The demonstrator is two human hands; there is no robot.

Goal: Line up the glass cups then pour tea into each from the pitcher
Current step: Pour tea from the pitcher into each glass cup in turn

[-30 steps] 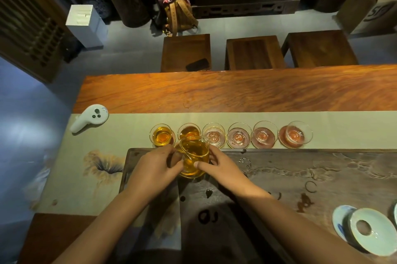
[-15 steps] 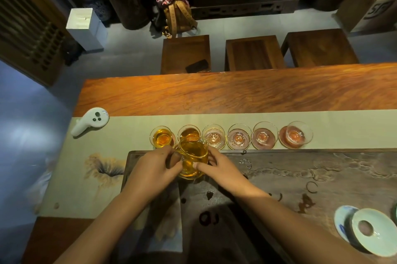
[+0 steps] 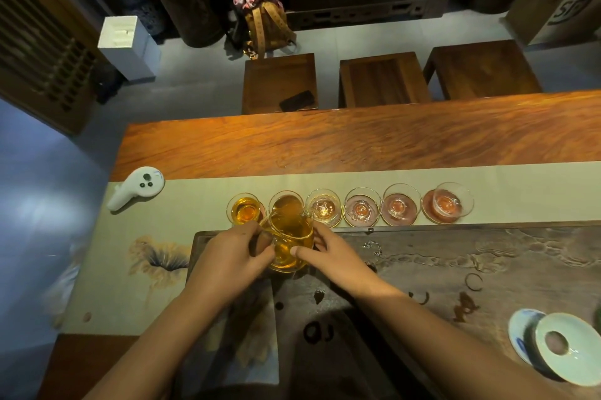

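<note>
Pitcher (image 3: 289, 241), head view, only cam: clear glass, roughly two-thirds full of amber tea, held just above the near edge of the cup row, over the far rim of the dark tea tray (image 3: 487, 256). It's tipped away from the person, spout over the second cup (image 3: 286, 204) from the left, which looks partly filled. First cup (image 3: 245, 211) already holds amber tea. The other four cups (image 3: 380, 206) to the right sit in line on the cloth runner (image 3: 195, 201), w/ only a trace at the bottom, as far as I can tell.

Left hand (image 3: 227, 256) has its grip closed round the pitcher's left side, prob. at the handle, though the handle itself is hidden by fingers. Right hand (image 3: 328, 253) steadies the right wall, thumb and fingertips curled against the glass.

Handling, my read: thin glass, rigid, fragile, smooth and likely slick if wet; liquid makes it front-heavy when tilted and it may be hot. Best hold is the handle side plus a light support low on the body, not the rim. Cups are small, light, easy to knock, so spout should stay clear of rims.

Writing: cardboard box (image 3: 566, 5) top right carries big dark letters, approx. "SF", partly cut off. White controller (image 3: 136, 186) on the desk (image 3: 357, 139) has buttons, no legible text. Nothing else readable.
</note>
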